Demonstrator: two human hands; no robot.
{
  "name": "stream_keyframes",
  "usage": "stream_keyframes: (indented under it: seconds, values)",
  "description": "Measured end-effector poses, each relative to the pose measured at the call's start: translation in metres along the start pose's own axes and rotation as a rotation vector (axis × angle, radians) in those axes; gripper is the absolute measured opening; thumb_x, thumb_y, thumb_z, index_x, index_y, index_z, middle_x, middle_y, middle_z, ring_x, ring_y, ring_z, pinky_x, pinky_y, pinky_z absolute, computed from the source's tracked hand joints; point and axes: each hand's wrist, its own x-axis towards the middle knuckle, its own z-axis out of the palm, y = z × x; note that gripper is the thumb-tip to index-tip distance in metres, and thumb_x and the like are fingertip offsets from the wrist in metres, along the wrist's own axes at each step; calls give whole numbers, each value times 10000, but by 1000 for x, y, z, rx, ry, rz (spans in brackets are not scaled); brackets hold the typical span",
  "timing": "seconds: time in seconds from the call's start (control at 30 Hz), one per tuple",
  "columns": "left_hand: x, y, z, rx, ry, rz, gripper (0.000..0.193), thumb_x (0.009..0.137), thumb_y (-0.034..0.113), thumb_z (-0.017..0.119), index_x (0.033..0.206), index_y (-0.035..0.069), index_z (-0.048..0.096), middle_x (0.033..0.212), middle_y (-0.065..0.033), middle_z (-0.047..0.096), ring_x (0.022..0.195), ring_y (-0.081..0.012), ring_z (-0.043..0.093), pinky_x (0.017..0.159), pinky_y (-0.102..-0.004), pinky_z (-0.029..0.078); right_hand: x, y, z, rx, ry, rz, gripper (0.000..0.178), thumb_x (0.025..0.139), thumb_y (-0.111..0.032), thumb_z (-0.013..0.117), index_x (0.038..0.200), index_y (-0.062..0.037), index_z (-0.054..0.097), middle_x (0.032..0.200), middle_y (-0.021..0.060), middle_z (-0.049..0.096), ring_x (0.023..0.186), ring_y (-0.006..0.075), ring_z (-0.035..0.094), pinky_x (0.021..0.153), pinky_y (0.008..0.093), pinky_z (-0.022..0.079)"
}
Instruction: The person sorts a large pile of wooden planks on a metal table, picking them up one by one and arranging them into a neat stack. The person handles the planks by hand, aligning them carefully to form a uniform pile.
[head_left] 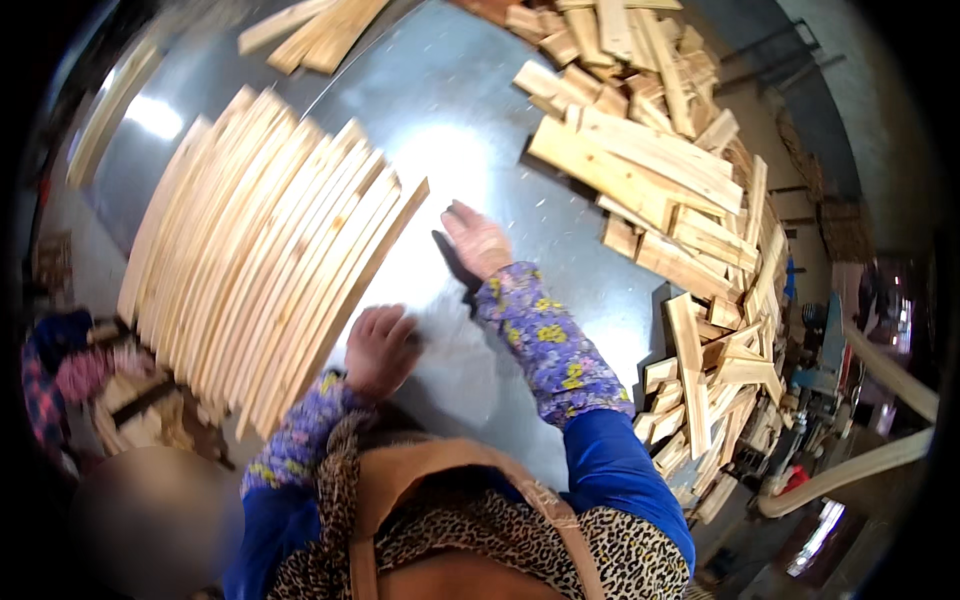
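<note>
A row of long, narrow wooden strips (250,250) stands packed side by side on the left of a shiny metal tabletop (440,110). Close by the row's right-hand strip, near its lower end, is my left hand (383,350), its fingers loosely bent and slightly blurred, with nothing visible in them. My right hand (477,240) hovers over the bright metal farther forward, fingers stretched toward the strips and apart from them. It holds nothing, and its shadow falls beside it. Both forearms wear flowered purple sleeve covers.
A loose heap of wooden boards and offcuts (655,160) runs down the tabletop's right side. Several longer boards (320,35) lie at the far left. Another person (60,370) is beyond the left edge, near more wood pieces (150,410). Machinery (825,380) stands at the right.
</note>
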Motion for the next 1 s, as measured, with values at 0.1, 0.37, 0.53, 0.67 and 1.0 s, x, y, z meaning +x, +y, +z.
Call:
stream_keyframes:
  seconds: [0.1, 0.37, 0.53, 0.67, 1.0]
  values:
    - [20, -11, -24, 79, -559, -299, 523, 873, 269, 876, 1301, 29, 696, 1385, -222, 650, 1282, -443, 621, 1098, -562, 522, 83, 28, -109, -156, 412, -97, 677, 1042, -479, 683, 1569, -59, 611, 1404, 222, 746, 1312, 387, 711, 1153, 435, 536]
    - [17, -36, -6, 76, -528, -79, 493, 946, 316, 756, 1318, 9, 654, 1338, -232, 622, 1281, -447, 601, 1099, -556, 512, 254, 76, -282, -812, 336, 271, 823, 977, -674, 598, 1520, -56, 581, 1533, 165, 638, 1463, 325, 548, 1196, 507, 425]
    - [15, -40, -8, 14, -496, -96, 518, 970, 292, 741, 1368, -14, 617, 1384, -254, 600, 1295, -451, 604, 1093, -568, 521, 306, 91, -289, -778, 216, 321, 1032, 1001, -786, 536, 1734, -86, 338, 1630, 176, 605, 1474, 360, 604, 1331, 547, 258]
    - [19, -47, -7, 0, -524, -22, 538, 988, 272, 730, 1409, -32, 587, 1422, -272, 582, 1307, -455, 607, 1088, -576, 529, 264, 114, -298, -774, 235, 219, 863, 1059, -733, 478, 1611, -70, 490, 1293, 221, 788, 1261, 392, 718, 1224, 556, 333]
    - [4, -26, -14, -13, -447, -20, 589, 930, 241, 778, 1395, -75, 601, 1413, -309, 606, 1323, -496, 601, 1115, -628, 480, -39, 96, -134, -866, -32, -399, 547, 928, -645, 683, 1213, -178, 684, 780, 80, 713, 927, 313, 704, 1189, 563, 308]
